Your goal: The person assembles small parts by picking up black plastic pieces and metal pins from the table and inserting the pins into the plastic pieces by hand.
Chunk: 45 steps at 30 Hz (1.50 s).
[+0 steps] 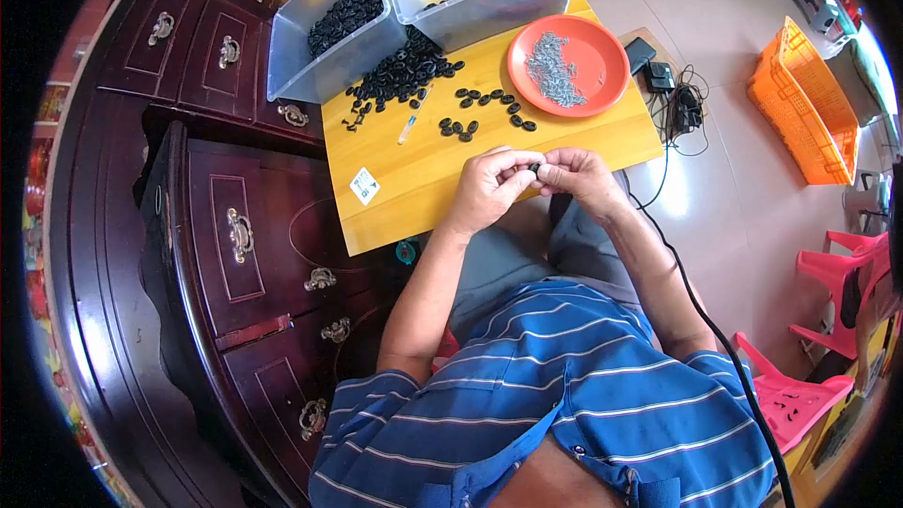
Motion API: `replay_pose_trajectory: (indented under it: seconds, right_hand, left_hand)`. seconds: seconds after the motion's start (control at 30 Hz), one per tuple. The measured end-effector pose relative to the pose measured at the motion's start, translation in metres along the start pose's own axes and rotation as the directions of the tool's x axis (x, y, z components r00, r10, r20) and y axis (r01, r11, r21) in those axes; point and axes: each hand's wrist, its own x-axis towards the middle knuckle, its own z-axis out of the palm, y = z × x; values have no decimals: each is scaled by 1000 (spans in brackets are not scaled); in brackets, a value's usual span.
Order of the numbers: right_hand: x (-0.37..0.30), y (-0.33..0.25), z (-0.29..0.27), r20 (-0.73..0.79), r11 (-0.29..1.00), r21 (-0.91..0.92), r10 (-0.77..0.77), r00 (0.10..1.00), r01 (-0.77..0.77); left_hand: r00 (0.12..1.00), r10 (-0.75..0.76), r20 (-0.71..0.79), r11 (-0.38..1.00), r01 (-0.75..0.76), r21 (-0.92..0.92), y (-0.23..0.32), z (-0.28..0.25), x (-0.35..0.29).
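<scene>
My left hand point(485, 186) and my right hand point(581, 179) meet over the table's near edge. Fingertips of both pinch a small black oval part point(534, 167); its detail is mostly hidden by the fingers. Beyond them, several similar black oval pieces point(484, 101) lie loose on the yellow wooden table point(423, 190). Further left, a heap of such pieces point(400, 73) spreads from a clear plastic bin point(293, 64). At the table's right, an orange-red round plate point(613, 66) holds many small silvery metal pieces point(553, 71).
A second clear bin point(489, 21) stands at the back. A thin tube point(407, 129) and a white sticker point(364, 186) are on the table. Dark wooden drawers point(221, 216) flank the left. Rightward are tangled black cables point(689, 105), an orange crate point(800, 122) and pink plastic stools point(790, 400).
</scene>
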Motion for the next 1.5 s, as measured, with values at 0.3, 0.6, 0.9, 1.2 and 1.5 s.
replay_pose_trajectory:
  seconds: [0.3,0.6,0.9,1.2,1.5]
  right_hand:
    - [2,-7,11,-77,973,230,19,997,-1]
    - [6,8,11,-87,933,359,39,995,-5]
    - [8,14,9,-106,922,388,46,993,-1]
    - [9,10,17,-209,962,268,14,978,44]
    - [8,6,18,-216,968,239,-28,976,81]
  left_hand:
    - [971,132,-197,949,-67,307,39,20,6]
    - [930,312,-194,804,-150,576,30,23,7]
    - [953,234,-194,874,-119,470,26,22,9]
    - [972,148,-181,931,-75,357,29,20,12]
    - [961,177,-214,924,-88,371,21,20,13]
